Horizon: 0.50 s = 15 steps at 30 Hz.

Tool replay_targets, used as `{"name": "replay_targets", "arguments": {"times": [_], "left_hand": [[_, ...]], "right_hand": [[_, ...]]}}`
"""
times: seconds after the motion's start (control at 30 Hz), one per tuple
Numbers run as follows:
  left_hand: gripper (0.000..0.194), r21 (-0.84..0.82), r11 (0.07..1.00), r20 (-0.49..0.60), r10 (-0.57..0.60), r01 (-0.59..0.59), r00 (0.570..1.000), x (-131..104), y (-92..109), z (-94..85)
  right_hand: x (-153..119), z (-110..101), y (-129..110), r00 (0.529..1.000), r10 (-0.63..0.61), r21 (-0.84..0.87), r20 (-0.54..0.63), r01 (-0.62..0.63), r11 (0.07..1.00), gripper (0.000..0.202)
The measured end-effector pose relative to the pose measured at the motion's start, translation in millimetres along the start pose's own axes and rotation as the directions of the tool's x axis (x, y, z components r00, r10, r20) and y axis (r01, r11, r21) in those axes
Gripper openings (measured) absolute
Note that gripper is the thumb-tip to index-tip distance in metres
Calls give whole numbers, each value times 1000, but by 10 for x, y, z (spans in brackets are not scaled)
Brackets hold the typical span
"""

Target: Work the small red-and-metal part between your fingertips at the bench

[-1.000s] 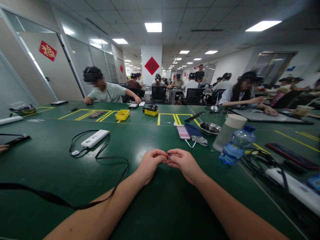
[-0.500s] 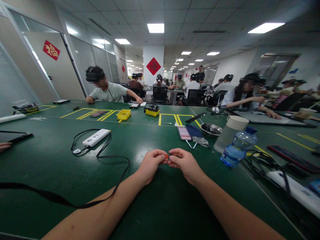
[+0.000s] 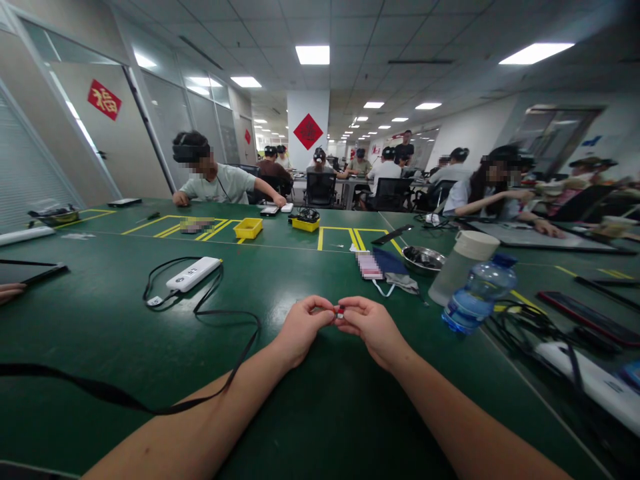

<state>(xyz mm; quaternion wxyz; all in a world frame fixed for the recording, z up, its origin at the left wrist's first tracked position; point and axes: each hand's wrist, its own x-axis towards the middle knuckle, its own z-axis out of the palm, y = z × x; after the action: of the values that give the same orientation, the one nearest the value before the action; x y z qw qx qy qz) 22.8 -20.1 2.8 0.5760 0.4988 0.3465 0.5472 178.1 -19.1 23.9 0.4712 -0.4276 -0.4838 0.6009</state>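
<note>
My left hand (image 3: pixel 306 328) and my right hand (image 3: pixel 371 327) meet fingertip to fingertip above the green table (image 3: pixel 280 427). Between them is a tiny red and white piece (image 3: pixel 341 312), too small and too covered by fingers to tell its kind. Thumb and forefinger of each hand are pinched together on it. A black strap (image 3: pixel 125 402) runs in from the left and lies across my left forearm.
Left of my hands lies a white power bank (image 3: pixel 195 275) with a black cable. On the right stand a blue-capped bottle (image 3: pixel 477 293), a frosted cup (image 3: pixel 457 267) and a metal bowl (image 3: pixel 423 259). Yellow trays (image 3: pixel 249 229) sit farther back. Co-workers sit across the table.
My fingertips have drawn closer together. The small piece has turned between them: orange-red showed at the left fingers before, now red and white shows between both hands.
</note>
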Motion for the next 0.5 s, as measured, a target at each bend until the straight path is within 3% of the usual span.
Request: {"name": "replay_targets", "arguments": {"times": [0.13, 0.33, 0.5], "left_hand": [[17, -20, 1000, -5, -15, 15, 1000, 10, -5, -5], [14, -73, 995, -41, -67, 64, 997, 25, -1, -15], [17, -63, 997, -32, -38, 36, 999, 11, 14, -9]], "right_hand": [[3, -19, 18, 1000, -15, -44, 13, 16, 999, 26], [0, -26, -4, 1000, 2, 28, 0, -2, 1000, 23], [-5, -15, -18, 1000, 9, 34, -2, -9, 999, 20]]}}
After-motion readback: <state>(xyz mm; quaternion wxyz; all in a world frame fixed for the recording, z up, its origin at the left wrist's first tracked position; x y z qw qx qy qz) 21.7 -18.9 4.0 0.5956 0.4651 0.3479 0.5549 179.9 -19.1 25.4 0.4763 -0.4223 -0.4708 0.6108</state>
